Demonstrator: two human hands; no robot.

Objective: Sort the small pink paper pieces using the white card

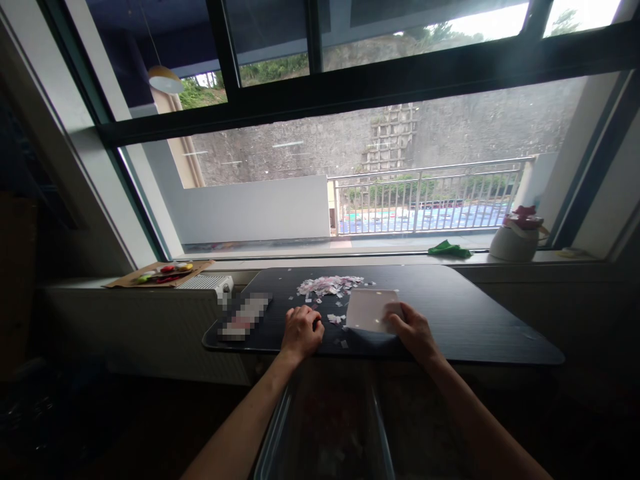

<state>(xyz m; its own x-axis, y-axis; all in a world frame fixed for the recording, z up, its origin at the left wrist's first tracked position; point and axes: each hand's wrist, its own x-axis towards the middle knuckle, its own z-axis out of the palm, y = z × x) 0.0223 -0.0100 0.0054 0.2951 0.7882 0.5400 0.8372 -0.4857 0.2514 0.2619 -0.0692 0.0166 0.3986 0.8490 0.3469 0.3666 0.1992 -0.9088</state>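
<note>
My right hand (413, 330) grips the right edge of a flat white rectangular piece (369, 312), thumb on its face, and tilts it above the dark table (465, 307). Whether this piece is a card or a shallow lid I cannot tell. Just behind it lies a loose heap of small whitish-pink paper scraps (327, 287). A smaller cluster of scraps (336, 319) sits between my hands. My left hand (303, 330) rests near the table's front edge with curled fingers; anything inside them is hidden.
At the table's left lies a blurred-out flat object (246, 317). A clear plastic bin (380, 427) stands below the front edge. On the windowsill are a white jug (515, 237), a green cloth (450, 249) and a cardboard piece (160, 273) with colourful items. A radiator (150, 327) is left.
</note>
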